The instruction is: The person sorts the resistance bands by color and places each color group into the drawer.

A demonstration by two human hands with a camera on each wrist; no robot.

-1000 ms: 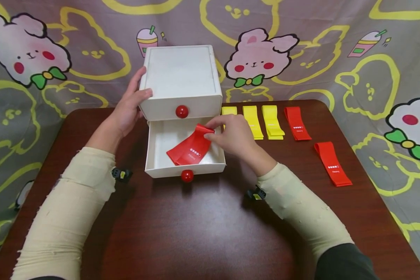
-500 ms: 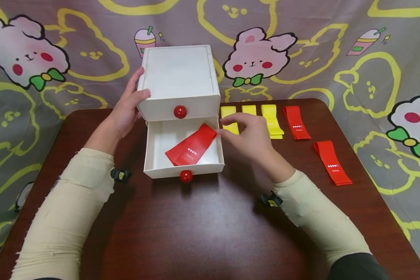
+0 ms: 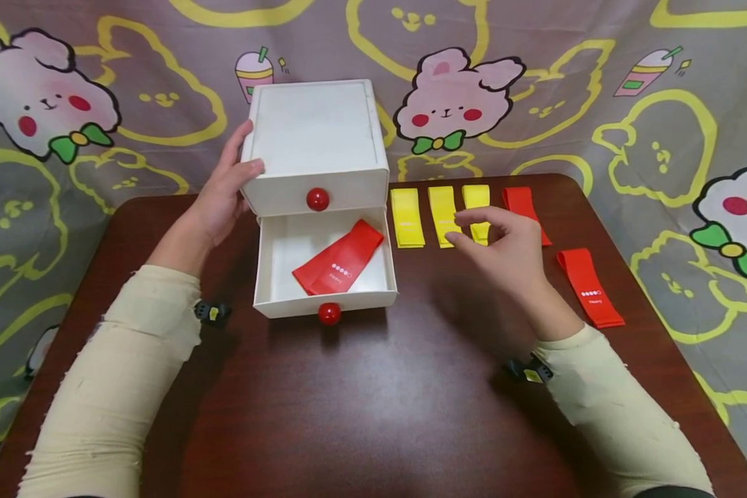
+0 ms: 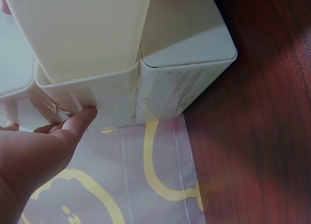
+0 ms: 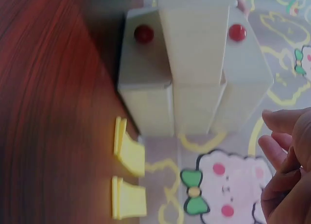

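Note:
My left hand [image 3: 220, 190] rests against the left side of a white drawer cabinet [image 3: 317, 128], its thumb near the top front edge; the left wrist view shows the fingers along the cabinet wall [image 4: 112, 100]. A lower drawer [image 3: 326, 304] with a red knob stands pulled out. A folded red resistance band [image 3: 339, 259], marked "Heavy", lies slantwise in it. My right hand [image 3: 510, 252] hovers over the table in front of the yellow bands, thumb and index finger apart, nothing between them. Behind it are a yellow band [image 3: 476, 197] and a red band [image 3: 519, 200], both partly hidden.
Two more folded yellow bands [image 3: 407, 218] lie right of the cabinet. Another red "Heavy" band [image 3: 590, 287] lies nearer the table's right edge. The dark wooden table [image 3: 373, 415] ends at a patterned cloth [image 3: 324, 34] behind.
My right hand has let go of the red band in the drawer and moved right, away from the cabinet. My left hand stays on the cabinet.

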